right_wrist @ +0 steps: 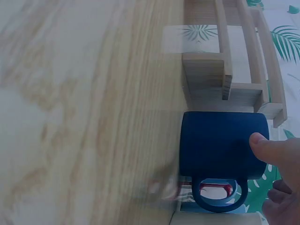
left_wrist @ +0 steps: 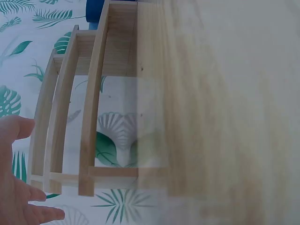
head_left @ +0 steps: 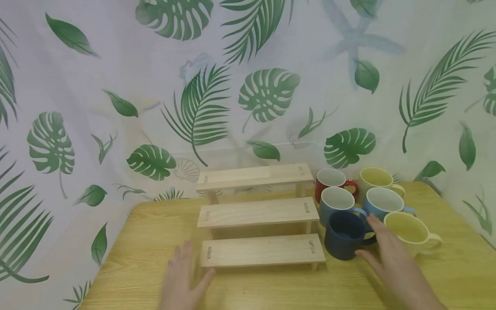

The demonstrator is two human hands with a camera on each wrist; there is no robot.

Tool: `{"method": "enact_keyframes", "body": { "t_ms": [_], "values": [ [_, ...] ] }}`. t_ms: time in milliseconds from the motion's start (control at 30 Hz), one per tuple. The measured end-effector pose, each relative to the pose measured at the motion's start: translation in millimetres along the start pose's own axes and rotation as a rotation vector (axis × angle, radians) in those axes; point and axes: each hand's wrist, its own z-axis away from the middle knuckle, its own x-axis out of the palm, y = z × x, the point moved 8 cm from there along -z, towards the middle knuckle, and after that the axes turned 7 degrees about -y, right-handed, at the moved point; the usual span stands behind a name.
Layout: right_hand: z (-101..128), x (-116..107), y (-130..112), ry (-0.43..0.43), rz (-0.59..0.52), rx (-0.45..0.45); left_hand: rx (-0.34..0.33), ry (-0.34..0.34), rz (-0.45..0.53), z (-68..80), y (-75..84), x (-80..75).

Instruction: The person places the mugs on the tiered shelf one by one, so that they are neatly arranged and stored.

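Observation:
A three-step wooden rack (head_left: pixel 261 252) stands on the table. Off its lower left corner is my left hand (head_left: pixel 184 277), fingers stretched out and holding nothing. My right hand (head_left: pixel 393 262) reaches in beside the dark blue mug (head_left: pixel 342 241), which stands upright right of the bottom step. Its thumb tip overlaps the mug's rim in the right wrist view; whether it touches cannot be told. The extended fingers lie between that mug and the front yellow mug (head_left: pixel 410 241). Behind stand a grey-blue mug (head_left: pixel 334 215) and a light blue mug (head_left: pixel 370 212).
At the back of the group are a red mug (head_left: pixel 318 191) and another yellow mug (head_left: pixel 364 189). Mug handles point right. A leaf-printed cloth (head_left: pixel 271 129) hangs behind the wooden table (head_left: pixel 155 232), whose left edge slants toward me.

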Motion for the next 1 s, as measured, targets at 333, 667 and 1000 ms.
{"method": "enact_keyframes", "body": {
  "t_ms": [333,667,1000],
  "values": [
    [2.7,12.6,5.1,-0.053,0.045,0.004,-0.121,-0.046,0.359,7.1,-5.9,24.4],
    [2.6,24.0,12.6,-0.080,0.040,0.034,-0.182,-0.007,0.600,3.7,-21.6,43.6],
    [3.3,23.6,8.4,0.002,0.067,-0.050,-0.119,-0.039,0.564,-1.6,-17.0,54.0]
  ]
}}
